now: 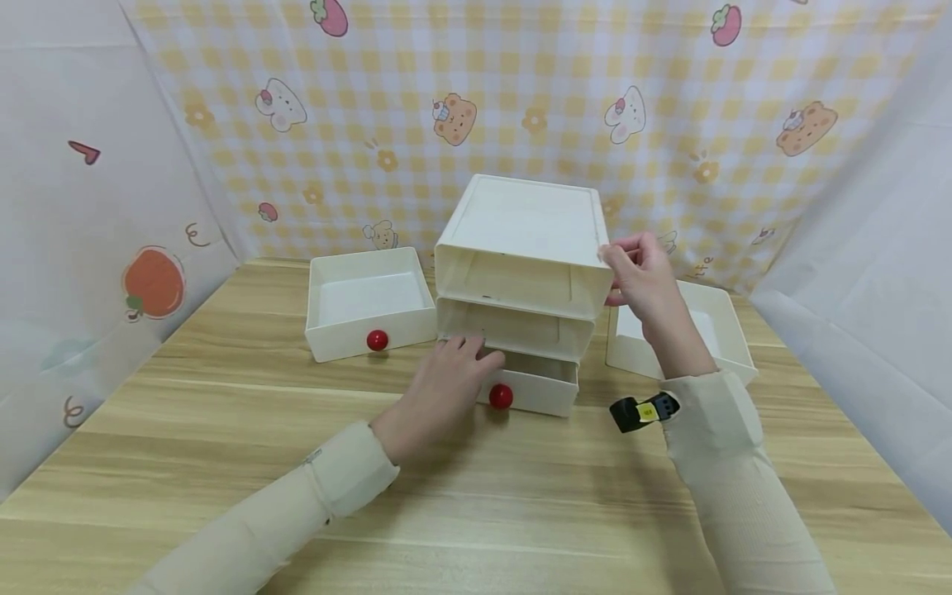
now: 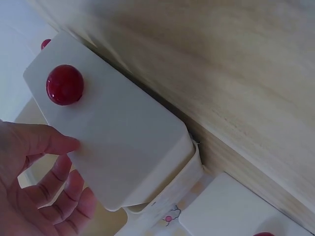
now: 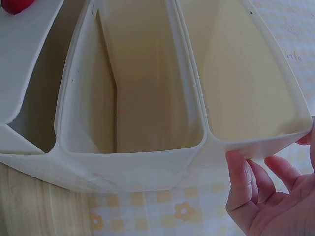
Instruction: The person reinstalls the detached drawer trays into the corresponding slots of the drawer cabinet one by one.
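One cabinet (image 1: 531, 219) of three stacked slots stands on the one table (image 1: 491, 529), before a checked cloth (image 1: 535, 74). Of three drawers, one, the bottom drawer (image 1: 539, 395), sits in the lowest slot, its front jutting out; the two slots above show their bare inner walls. The left drawer (image 1: 409, 329) lies just beside the cabinet, and the right drawer (image 1: 731, 335) lies on the other side, partly behind the person's wrist.

Two red knobs show from the head: one knob (image 1: 501, 397) on the bottom drawer, one on the left drawer.

Both hands are in use. The left hand (image 1: 446, 376) pinches the upper rim of the bottom drawer's front, thumb outermost. The right hand (image 1: 643, 273) pinches the cabinet's upper right front edge.
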The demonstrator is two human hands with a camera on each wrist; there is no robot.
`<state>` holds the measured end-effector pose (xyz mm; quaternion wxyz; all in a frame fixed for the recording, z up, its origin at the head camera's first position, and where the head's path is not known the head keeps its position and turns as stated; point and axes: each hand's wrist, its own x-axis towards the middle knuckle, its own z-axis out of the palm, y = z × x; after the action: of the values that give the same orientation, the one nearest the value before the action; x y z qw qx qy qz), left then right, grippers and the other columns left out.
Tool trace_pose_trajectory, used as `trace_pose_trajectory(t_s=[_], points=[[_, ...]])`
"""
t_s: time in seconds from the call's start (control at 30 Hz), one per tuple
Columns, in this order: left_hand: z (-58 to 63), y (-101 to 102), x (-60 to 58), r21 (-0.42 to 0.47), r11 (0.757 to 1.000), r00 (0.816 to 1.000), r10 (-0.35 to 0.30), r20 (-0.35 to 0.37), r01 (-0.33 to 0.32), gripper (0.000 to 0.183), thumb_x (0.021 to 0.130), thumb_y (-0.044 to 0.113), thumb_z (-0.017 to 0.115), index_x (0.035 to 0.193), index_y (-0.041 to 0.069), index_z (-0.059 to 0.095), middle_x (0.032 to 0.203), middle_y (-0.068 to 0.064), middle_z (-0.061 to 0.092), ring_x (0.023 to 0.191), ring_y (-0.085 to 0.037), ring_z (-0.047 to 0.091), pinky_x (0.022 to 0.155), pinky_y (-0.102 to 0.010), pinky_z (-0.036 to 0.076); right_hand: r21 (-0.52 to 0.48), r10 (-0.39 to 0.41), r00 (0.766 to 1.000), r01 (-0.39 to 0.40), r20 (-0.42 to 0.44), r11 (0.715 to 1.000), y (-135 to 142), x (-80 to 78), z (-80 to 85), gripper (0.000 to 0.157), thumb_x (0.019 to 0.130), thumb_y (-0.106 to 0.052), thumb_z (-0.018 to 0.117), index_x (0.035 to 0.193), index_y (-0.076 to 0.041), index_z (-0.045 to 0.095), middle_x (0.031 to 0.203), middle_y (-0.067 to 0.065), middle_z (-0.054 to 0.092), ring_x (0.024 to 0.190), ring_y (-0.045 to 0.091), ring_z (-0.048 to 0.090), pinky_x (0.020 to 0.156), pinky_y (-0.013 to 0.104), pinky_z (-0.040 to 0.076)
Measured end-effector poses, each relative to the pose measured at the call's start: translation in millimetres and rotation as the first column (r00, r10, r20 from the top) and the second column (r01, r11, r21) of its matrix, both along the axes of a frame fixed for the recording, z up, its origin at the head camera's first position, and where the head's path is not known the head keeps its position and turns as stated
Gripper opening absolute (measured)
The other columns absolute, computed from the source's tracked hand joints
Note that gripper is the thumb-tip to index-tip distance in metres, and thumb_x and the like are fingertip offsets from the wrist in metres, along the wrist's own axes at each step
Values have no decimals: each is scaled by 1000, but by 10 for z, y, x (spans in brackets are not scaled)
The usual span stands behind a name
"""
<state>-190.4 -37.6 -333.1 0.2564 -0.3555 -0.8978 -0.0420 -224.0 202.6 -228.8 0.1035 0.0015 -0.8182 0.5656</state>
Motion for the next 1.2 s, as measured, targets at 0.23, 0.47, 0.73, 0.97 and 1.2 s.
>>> trace_pose_trajectory(t_s=[0.23, 0.47, 0.73, 0.97, 1.2], points=[[-29, 32, -86, 29, 1000, 1000, -6, -20, 7, 29, 78, -6, 59, 96, 17, 62, 84, -4, 58, 71, -19, 51, 59, -24, 44, 9, -7, 1000, 7, 1, 1000, 0, 16, 8, 14, 93, -32, 47, 97, -20, 42, 93, 3, 42, 69, 13, 56, 59, 22, 55], [-45, 41, -139, 55, 998, 999, -8, -48, 11, 29, 78, -6, 59, 94, 18, 62, 83, -4, 59, 70, -19, 51, 55, -24, 44, 13, -6, 1000, 6, -8, 1000, -12, 18, 12, 14, 93, -32, 48, 97, -19, 42, 94, 5, 43, 70, 15, 55, 60, 22, 56], [-38, 38, -151, 12, 1000, 999, 8, -49, -8, 31, 79, -7, 58, 98, 17, 60, 86, -5, 59, 73, -20, 52, 59, -25, 45, 5, -10, 1000, 10, -12, 1000, -22, 8, 3, 13, 93, -31, 48, 97, -19, 42, 94, 4, 44, 68, 13, 55, 59, 22, 56], [-33, 25, -53, -22, 1000, 998, 5, -64, -7, 27, 76, 0, 60, 99, 14, 56, 88, -4, 59, 74, -20, 55, 59, -26, 49, 11, 2, 1000, -2, -6, 1000, -18, -16, -8, 15, 93, -32, 47, 99, -19, 42, 93, 4, 43, 67, 10, 54, 59, 22, 56], [-68, 36, 72, -64, 998, 996, -9, 87, 15, 18, 85, 19, 62, 101, 13, 59, 87, -1, 60, 74, -17, 53, 63, -25, 49, 6, -3, 1000, 3, 1, 1000, -1, -8, -5, 13, 93, -31, 47, 98, -19, 42, 95, 6, 44, 65, 9, 57, 58, 22, 56]])
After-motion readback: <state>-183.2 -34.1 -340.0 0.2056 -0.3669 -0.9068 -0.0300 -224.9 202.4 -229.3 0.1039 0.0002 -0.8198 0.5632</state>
